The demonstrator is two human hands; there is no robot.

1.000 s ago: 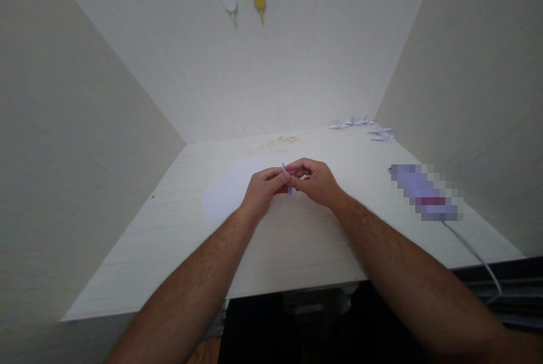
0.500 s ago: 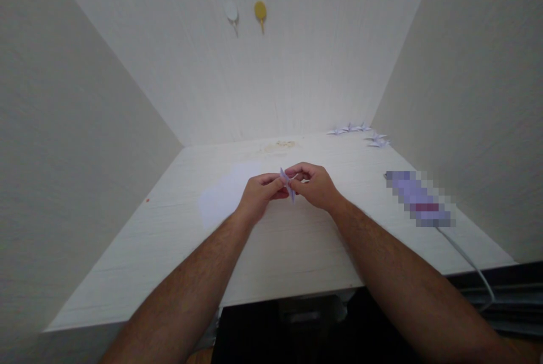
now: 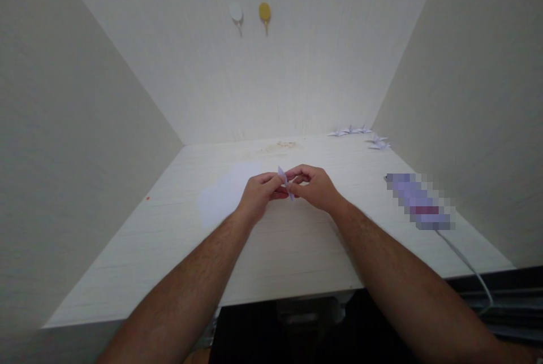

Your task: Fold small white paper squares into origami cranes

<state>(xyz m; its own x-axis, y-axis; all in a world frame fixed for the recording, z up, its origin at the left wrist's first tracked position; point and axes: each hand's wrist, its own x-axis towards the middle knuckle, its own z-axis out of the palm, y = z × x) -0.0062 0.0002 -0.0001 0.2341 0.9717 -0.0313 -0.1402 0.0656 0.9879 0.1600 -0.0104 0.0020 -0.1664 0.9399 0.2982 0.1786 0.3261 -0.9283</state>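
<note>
Between my two hands, above the middle of the white table (image 3: 288, 251), is a small piece of folded pale lilac paper (image 3: 281, 173), held tilted with one pointed end up. My left hand (image 3: 263, 190) pinches it from the left with thumb and fingers. From the right, my right hand (image 3: 311, 183) grips it with curled fingers, the thumb against its lower part. Fingers cover much of the paper, so its full shape is hidden. Flat pale paper sheets (image 3: 223, 194) lie on the table beside and behind my left hand.
Several folded paper cranes (image 3: 351, 130) stand at the back right corner. A blurred-out flat device (image 3: 418, 200) with a white cable (image 3: 464, 262) lies on the right. White and yellow hooks (image 3: 264, 12) hang on the back wall. A tiny orange speck (image 3: 148, 198) sits near the left edge.
Both hands keep their hold on the folded paper, which has shifted very slightly and tilted a little to the left. The camera view has moved slightly; the rest looks the same.
</note>
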